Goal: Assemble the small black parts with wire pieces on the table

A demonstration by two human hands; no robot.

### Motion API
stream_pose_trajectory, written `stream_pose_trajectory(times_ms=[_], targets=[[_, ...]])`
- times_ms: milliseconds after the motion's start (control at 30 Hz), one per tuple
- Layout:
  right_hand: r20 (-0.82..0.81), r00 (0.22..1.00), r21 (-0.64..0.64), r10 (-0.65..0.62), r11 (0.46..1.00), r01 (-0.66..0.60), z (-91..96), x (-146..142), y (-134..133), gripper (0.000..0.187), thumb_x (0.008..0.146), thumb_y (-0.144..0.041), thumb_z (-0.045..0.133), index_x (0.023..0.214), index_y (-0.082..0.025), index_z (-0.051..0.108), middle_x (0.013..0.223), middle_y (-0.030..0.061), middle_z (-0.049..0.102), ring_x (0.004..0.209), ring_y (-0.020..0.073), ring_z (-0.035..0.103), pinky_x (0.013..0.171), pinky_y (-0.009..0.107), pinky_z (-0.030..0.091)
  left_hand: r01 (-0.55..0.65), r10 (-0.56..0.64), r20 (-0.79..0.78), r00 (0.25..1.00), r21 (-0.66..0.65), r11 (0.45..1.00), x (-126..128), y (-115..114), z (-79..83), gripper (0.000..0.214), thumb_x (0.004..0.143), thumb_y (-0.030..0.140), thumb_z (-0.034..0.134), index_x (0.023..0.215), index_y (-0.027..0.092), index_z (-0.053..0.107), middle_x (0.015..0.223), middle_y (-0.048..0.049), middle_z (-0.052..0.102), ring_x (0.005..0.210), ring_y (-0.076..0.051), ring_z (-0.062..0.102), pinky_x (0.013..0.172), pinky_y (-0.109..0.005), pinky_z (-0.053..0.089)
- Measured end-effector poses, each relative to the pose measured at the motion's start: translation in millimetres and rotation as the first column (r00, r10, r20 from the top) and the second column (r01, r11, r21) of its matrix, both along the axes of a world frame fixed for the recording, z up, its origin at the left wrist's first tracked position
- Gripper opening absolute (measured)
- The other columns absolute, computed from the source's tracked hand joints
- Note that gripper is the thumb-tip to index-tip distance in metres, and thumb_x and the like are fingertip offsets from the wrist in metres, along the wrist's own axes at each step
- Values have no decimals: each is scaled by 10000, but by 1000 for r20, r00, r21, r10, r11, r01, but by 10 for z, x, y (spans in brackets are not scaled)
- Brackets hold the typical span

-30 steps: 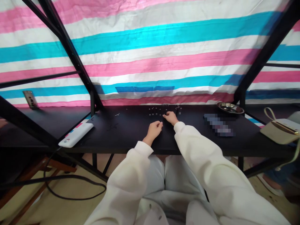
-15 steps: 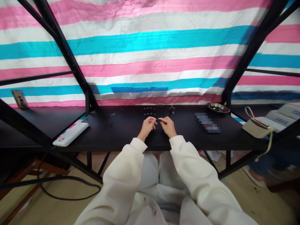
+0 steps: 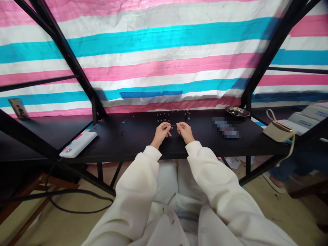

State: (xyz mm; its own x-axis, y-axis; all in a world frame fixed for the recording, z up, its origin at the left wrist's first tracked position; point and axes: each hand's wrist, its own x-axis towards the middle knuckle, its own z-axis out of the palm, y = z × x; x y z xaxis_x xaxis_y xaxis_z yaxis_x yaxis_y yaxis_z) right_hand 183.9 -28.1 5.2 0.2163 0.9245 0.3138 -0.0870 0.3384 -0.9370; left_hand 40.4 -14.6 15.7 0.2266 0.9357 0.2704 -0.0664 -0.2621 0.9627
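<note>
My left hand (image 3: 161, 132) and my right hand (image 3: 185, 131) meet over the middle of the black table (image 3: 143, 143). Both are pinched on the ends of a small dark rod-like part (image 3: 173, 125) held between them, too small to name. Just beyond my fingers stands a cluster of several small dark upright parts (image 3: 163, 117), with a little bent wire piece (image 3: 187, 113) to their right. White sleeves cover both my arms.
A white device with pink and blue marks (image 3: 78, 144) lies at the table's left. A metal dish (image 3: 237, 111) and a blurred-out object (image 3: 227, 127) sit to the right; a beige pouch with a strap (image 3: 278, 131) further right. Black frame bars rise on both sides. A cable loops on the floor.
My right hand came back from the row of small parts to meet my left hand. Both now pinch the small dark part, slightly farther apart than half a second ago.
</note>
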Motion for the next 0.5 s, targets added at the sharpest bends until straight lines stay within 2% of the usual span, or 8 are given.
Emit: stream_pose_trajectory(times_ms=[133,333,500], targets=[[60,998,9,-32,999,32,-25,15,31,412,649,-581,610,757,-191,535,544,-51,491,453,74,415,457,228,335,38,-38,-15,999,0,999,-5,15,-20,348,699,367,661,912,139,506,869,-62,652,436,-72,580,373,-161,304],[182,981,89,-72,994,56,-66,24,45,371,724,-559,549,786,-193,534,589,-37,511,501,89,449,503,232,367,-9,9,-36,999,-14,1000,9,33,-38,280,725,322,631,897,136,512,866,-69,671,417,-69,575,372,-158,293],[198,976,119,-95,990,72,-85,26,60,335,748,-523,539,785,-190,534,608,-27,517,523,97,465,528,238,384,-18,18,-54,998,5,1000,13,36,-47,260,742,323,613,894,134,520,857,-80,678,423,-81,577,363,-168,287]])
